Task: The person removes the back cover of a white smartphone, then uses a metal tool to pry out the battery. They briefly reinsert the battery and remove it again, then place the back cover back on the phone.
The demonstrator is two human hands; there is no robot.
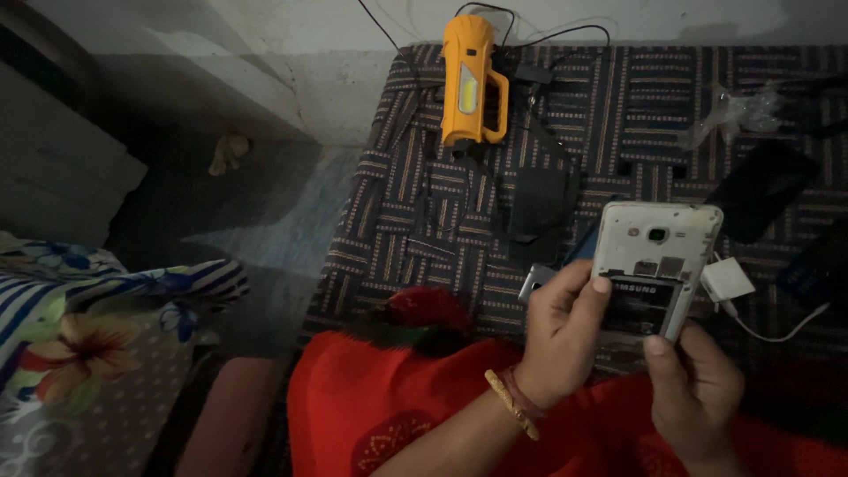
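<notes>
White plastic smartphone with back cover removed [655,265] held between both hands above patterned woven mat [618,106]. Left hand [565,331] grips left edge, thumb on battery. Right hand [693,384] pinches lower right corner. Orange plastic torch [470,79] well apart.

Dim room, grey floor [265,212], pale wall [291,26], patterned mat [424,203].

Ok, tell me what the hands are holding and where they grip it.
Both hands hold a white phone with its back cover off. The left hand grips its left edge, thumb on the battery; the right hand grips its lower right corner.
</notes>
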